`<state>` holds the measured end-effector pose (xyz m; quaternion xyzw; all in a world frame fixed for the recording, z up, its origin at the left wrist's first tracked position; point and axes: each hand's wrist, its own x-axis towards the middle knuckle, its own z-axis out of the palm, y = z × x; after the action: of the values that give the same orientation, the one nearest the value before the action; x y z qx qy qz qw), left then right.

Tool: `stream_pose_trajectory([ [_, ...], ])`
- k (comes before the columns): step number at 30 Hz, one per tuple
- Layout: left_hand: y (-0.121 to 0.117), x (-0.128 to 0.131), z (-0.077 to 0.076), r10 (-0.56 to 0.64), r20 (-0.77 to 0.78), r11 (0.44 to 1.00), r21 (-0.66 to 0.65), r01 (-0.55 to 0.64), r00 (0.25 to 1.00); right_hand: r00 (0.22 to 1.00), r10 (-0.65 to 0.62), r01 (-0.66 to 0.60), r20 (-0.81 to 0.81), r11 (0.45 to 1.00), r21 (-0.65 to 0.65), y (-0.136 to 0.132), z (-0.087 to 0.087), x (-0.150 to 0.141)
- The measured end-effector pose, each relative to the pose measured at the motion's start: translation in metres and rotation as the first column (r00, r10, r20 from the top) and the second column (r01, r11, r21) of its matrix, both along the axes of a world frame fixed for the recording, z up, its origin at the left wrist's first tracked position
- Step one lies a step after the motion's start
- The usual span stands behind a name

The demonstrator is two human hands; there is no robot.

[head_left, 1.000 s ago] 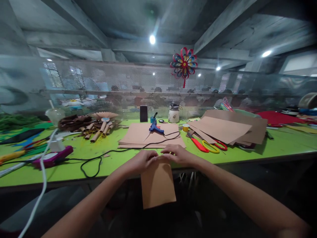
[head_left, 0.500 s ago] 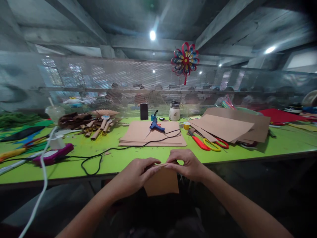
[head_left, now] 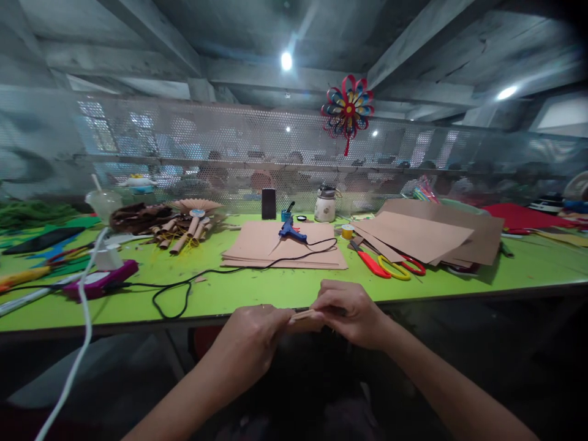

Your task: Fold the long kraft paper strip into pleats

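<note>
In the head view, the brown kraft-paper piece (head_left: 305, 320) between your hands no longer hangs as a broad panel as it did a second ago; only a narrow folded band shows, almost edge-on, just off the near edge of the green table (head_left: 248, 293). The band's long axis runs left to right, its right end tipped slightly upward. Your left hand (head_left: 253, 338) closes on the left end, fingertips partly hidden, while your right hand (head_left: 353, 313) pinches the other between thumb and fingers.
</note>
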<state>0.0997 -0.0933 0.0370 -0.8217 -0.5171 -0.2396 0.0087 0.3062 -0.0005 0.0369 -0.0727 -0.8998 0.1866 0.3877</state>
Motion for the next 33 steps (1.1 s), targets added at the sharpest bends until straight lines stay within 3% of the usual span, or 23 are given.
stream_pose_trajectory([
  [6, 0.004, -0.003, -0.012, -0.075, -0.023, 0.995, 0.061, 0.077, 0.997, 0.980, -0.010, -0.014, 0.197, 0.993, 0.116, -0.002, 0.006, -0.006],
  [11, 0.006, -0.004, -0.015, -0.067, 0.046, 0.994, -0.086, 0.071, 0.997, 0.982, -0.092, 0.042, 0.166, 0.958, 0.283, -0.001, 0.004, -0.011],
  [16, 0.007, -0.005, -0.012, -0.087, 0.122, 0.978, -0.177, 0.108, 0.989, 0.982, -0.068, 0.008, 0.175, 0.945, 0.328, 0.000, 0.002, -0.013],
  [19, 0.009, -0.010, -0.021, -0.079, 0.099, 0.984, -0.151, 0.094, 0.992, 0.982, -0.046, -0.006, 0.184, 0.963, 0.271, 0.003, 0.000, -0.015],
  [24, 0.011, -0.019, -0.043, -0.052, -0.022, 0.998, -0.039, 0.051, 0.998, 0.967, -0.048, 0.035, 0.251, 0.998, 0.054, 0.010, 0.002, -0.014],
  [29, 0.007, -0.017, -0.034, -0.055, -0.022, 0.998, 0.019, 0.056, 0.998, 0.989, -0.023, 0.040, 0.148, 0.993, -0.113, 0.010, 0.005, -0.008],
  [33, 0.006, -0.015, -0.028, -0.085, 0.012, 0.996, -0.036, 0.086, 0.996, 0.999, -0.021, 0.027, 0.043, 0.987, -0.159, 0.006, 0.001, -0.006],
])
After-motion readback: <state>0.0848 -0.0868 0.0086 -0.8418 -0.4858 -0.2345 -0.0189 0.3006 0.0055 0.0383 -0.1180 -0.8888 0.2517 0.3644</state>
